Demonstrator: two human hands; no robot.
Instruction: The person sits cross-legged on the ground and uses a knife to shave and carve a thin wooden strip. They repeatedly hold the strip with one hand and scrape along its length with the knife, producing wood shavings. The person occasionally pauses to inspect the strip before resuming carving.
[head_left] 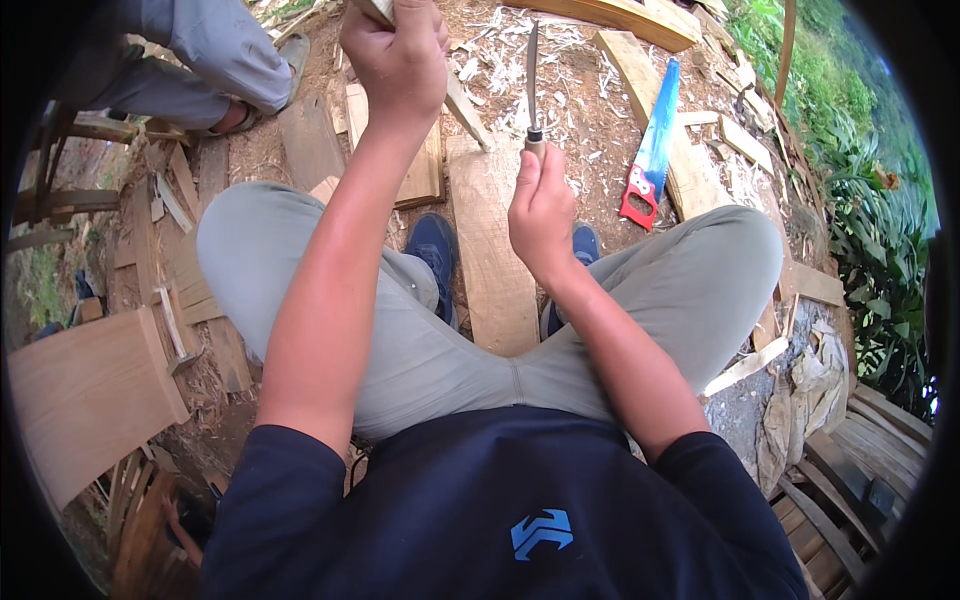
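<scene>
My left hand (398, 62) is raised at the top of the view, its fingers wrapped round a wooden stick (466, 112). The stick slants down to the right, and its lower end is over the far end of a flat board (492, 240); whether it touches the board I cannot tell. In my right hand (543, 212) is a knife (532, 82), gripped by its wooden handle with the long, narrow blade pointing up and away from me. The blade is apart from the stick, to its right. The board lies lengthwise between my shoes.
A handsaw (654, 145) with blue blade and red handle lies at right by a long beam (665, 130). Wood shavings (590, 85) litter the ground. Another person's legs (215, 60) stand at far left. A wooden panel (95, 400) is at left, a crumpled cloth (812, 385) at right.
</scene>
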